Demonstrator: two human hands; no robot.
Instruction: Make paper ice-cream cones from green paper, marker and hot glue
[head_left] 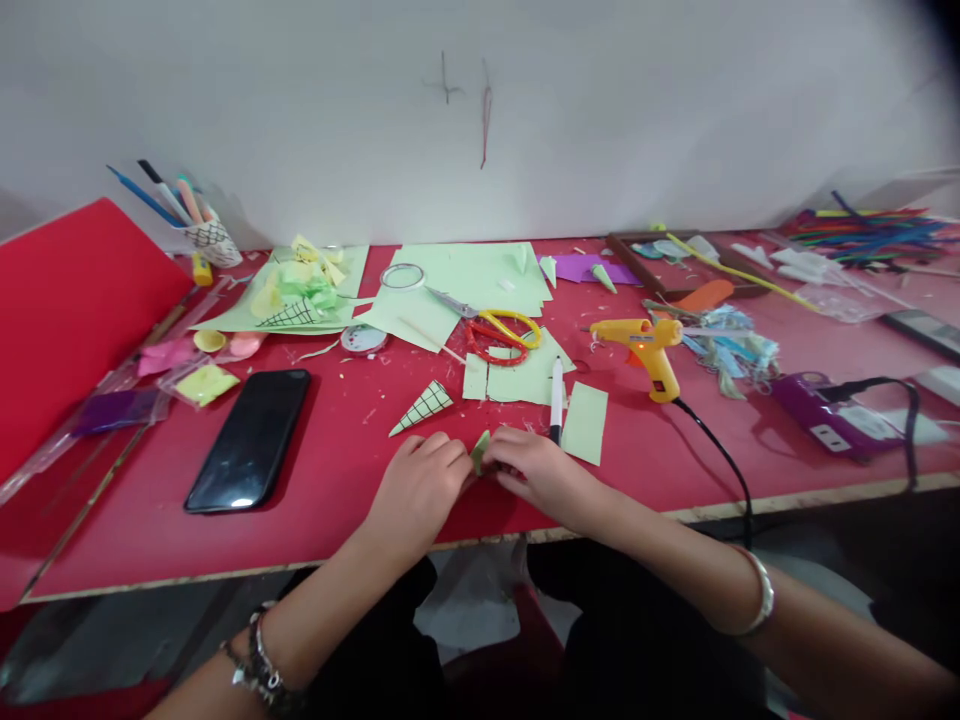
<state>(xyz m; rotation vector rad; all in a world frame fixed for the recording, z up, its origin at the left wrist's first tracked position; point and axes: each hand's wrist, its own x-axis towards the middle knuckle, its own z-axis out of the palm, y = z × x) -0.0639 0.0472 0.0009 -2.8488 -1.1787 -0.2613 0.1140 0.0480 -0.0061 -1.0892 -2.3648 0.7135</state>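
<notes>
One green paper piece (481, 452) is pinched between left hand (421, 487) and right hand (546, 480) — both curled narrow.

From my remote seat I have both hands close together over the bench (337, 520), just inside its near edge. My left hand (427, 480) is back up, knuckles raised, fingers curled inward and pinching. My right hand (540, 475) faces it, also back up, fingers bent in a pinch with the thumb beneath. My left forearm (330, 595) slants across the bench's edge from the left, my right forearm (667, 545) from the right. My legs (375, 635) sit below that edge.
</notes>
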